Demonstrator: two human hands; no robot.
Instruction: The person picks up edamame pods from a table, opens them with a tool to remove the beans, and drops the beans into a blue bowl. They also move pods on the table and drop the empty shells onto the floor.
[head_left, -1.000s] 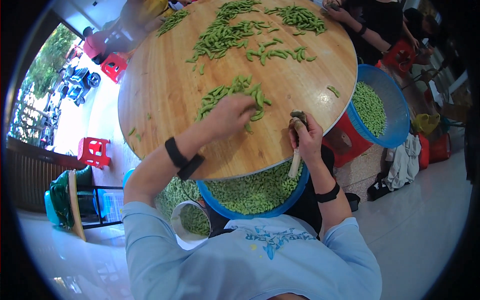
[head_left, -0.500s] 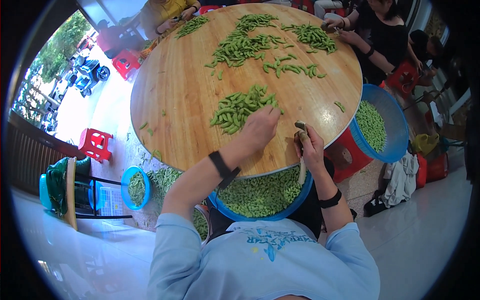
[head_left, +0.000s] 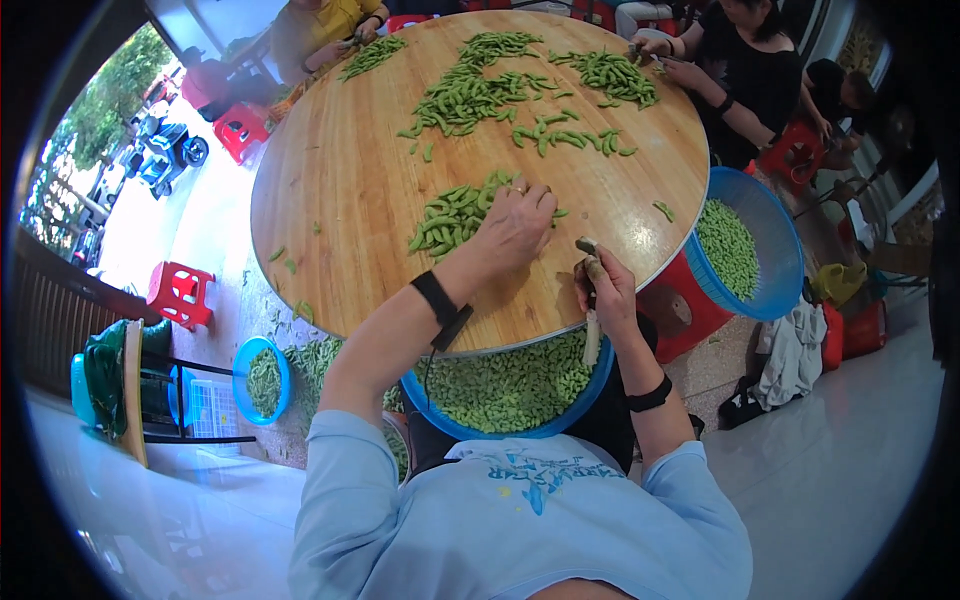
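Note:
My left hand rests on the near pile of green bean pods on the round wooden table, fingers curled over the pods. Whether a pod is gripped is hidden. My right hand is closed around a small knife with a pale handle, held at the table's near edge. Below it, on my lap, sits a blue basin full of cut green pods. A black band is on each wrist.
More pod piles lie across the table's far half. Other people sit at the far side, their hands in the pods. A second blue basin of pods stands at the right, a small blue bowl and red stools on the floor.
My left hand has reached farther onto the table into the near pile of pods. The right hand with the knife has stayed at the table's edge.

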